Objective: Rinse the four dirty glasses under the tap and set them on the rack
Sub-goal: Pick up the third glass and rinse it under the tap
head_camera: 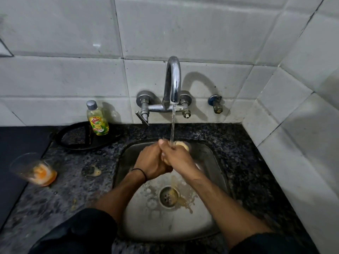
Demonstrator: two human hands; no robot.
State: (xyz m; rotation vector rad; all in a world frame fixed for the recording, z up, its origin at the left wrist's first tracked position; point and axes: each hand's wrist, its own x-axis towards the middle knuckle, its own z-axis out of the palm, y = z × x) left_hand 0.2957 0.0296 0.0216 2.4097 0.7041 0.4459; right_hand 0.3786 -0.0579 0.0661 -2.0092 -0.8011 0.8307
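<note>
Water runs from the chrome tap (173,83) in a thin stream. Under it, over the steel sink (211,162), both hands hold one glass (182,145) with yellowish residue; only its rim end shows past the fingers. My left hand (151,162) wraps it from the left, and my right hand (174,154) grips it from the right with the thumb up. A second dirty glass (34,169) with orange residue stands on the counter at the left, blurred. Yellow-tinted water pools around the drain (168,196).
A dish soap bottle (97,119) stands on a black tray (77,138) behind the sink's left corner. A dark mat (16,143) covers the far left counter. A small spill (92,171) marks the granite counter. Tiled walls close in behind and on the right.
</note>
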